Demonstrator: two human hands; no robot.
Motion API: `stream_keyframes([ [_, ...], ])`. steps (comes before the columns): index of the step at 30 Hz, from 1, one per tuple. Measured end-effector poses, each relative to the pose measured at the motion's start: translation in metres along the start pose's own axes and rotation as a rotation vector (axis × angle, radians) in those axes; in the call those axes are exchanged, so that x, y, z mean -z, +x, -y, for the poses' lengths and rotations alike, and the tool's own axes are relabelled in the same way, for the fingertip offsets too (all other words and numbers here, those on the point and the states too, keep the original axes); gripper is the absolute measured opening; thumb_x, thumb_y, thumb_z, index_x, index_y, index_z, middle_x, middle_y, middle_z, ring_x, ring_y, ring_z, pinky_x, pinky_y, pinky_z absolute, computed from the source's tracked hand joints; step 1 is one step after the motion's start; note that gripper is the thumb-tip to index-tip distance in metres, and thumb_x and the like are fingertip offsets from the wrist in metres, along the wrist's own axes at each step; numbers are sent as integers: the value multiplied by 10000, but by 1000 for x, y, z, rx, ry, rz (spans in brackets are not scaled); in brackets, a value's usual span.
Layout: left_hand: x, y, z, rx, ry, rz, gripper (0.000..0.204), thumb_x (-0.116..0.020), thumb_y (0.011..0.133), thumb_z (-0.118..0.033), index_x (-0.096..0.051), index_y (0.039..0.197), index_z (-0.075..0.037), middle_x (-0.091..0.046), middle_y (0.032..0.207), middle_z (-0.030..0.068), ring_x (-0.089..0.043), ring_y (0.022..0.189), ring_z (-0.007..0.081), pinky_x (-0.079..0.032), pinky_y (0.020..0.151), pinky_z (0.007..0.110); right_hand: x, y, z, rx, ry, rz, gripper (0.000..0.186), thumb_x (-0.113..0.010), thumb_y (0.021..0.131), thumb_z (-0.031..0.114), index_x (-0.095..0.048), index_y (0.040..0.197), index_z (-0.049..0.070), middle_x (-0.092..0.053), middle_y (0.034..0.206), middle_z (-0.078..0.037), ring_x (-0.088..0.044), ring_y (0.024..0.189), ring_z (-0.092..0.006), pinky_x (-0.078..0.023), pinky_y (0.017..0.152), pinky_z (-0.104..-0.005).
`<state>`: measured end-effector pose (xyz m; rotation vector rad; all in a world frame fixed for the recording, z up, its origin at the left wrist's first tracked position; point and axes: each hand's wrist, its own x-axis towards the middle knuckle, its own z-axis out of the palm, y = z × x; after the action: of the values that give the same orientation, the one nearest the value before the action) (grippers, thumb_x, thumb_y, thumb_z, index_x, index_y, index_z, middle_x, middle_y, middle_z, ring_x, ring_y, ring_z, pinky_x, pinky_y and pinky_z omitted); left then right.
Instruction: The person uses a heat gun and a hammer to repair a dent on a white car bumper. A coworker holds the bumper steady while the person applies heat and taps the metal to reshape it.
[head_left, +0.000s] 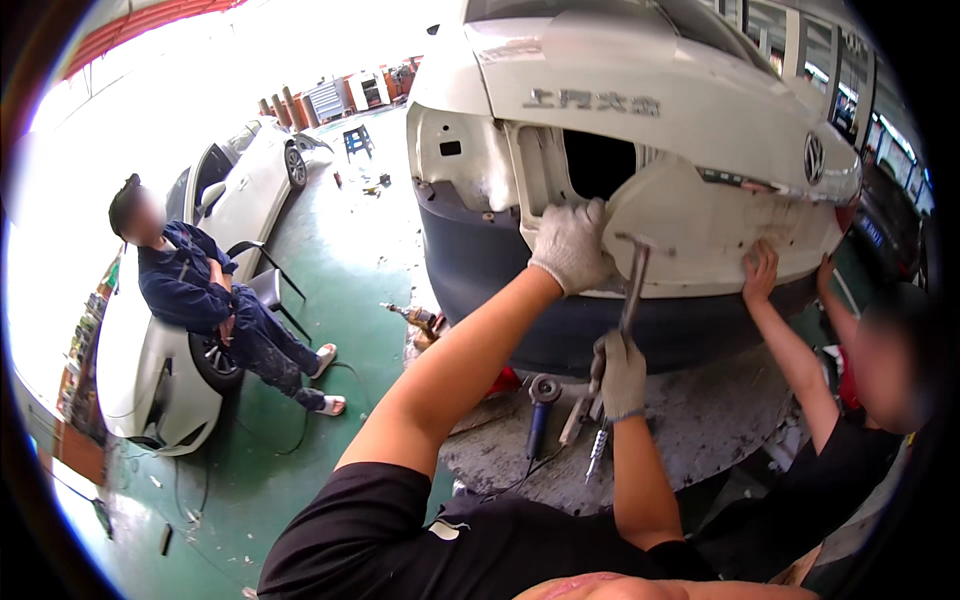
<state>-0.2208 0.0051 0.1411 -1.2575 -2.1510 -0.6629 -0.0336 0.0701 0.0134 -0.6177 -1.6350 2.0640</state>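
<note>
At centre frame, left hand (570, 245) in a grey knit work glove, fingers curled and pressed on the edge of the white sanded rear body panel (700, 225), beside the dark rectangular tail-lamp opening (600, 163) at 12 o'clock of the glove. Right hand (622, 375), same glove type, at 5 o'clock of the left, fist closed round the handle of a slim metal body hammer (633, 285); hammer head up, touching or just off the panel, cannot tell which. White saloon car rear (640, 100) fills 12 to 2 o'clock, boot lid above, dark bumper area (480, 270) below.

At 3 o'clock, co-worker's two bare hands (760, 272) flat on the same panel's lower edge, fingers spread; dark sleeve behind.

At 6 o'clock of the right hand, blue-handled power tool (540, 405) plus small hand tools (597, 450) lying on a dusty grey round surface (700, 430). Cordless drill (420, 318) on green floor (340, 260) at 9 o'clock of that.

At 9 o'clock far out, person in dark blue overalls (215, 310) leaning against a second white car (160, 370), door open. Blue stool (357, 140) at 11 o'clock, well apart.
</note>
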Motion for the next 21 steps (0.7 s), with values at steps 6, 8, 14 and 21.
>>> stream_keyframes([
  [6,-9,-42,7,-68,36,-218,833,-790,738,-254,-529,1494,-21,-583,1453,176,-499,1418,375,-271,1282,563,83,-83,-107,-84,-300,-78,231,-696,1014,257,-656,897,62,-638,697,-28,-612,586,-131,-493,556,-310],
  [8,-18,-76,22,-135,55,-246,853,-799,741,-227,-521,1520,-18,-507,1577,191,-434,1506,380,-277,1290,568,123,-130,-174,-206,-596,-162,196,-697,1003,250,-704,979,55,-705,794,-77,-696,739,-199,-554,673,-354],
  [14,-54,-170,51,-88,8,-42,857,-811,808,-310,-513,1545,10,-447,1652,197,-394,1546,381,-284,1288,551,158,-248,-245,-796,-1065,-35,358,-673,1020,207,-725,1310,4,-797,1085,-153,-758,958,-235,-585,862,-356],
  [21,-46,-192,55,-43,-69,51,840,-771,838,-320,-504,1566,4,-427,1686,185,-356,1584,375,-208,1314,569,186,-303,-285,-1049,-897,-54,409,-674,984,277,-733,1276,-3,-778,1114,-205,-748,992,-313,-584,880,-410],
])
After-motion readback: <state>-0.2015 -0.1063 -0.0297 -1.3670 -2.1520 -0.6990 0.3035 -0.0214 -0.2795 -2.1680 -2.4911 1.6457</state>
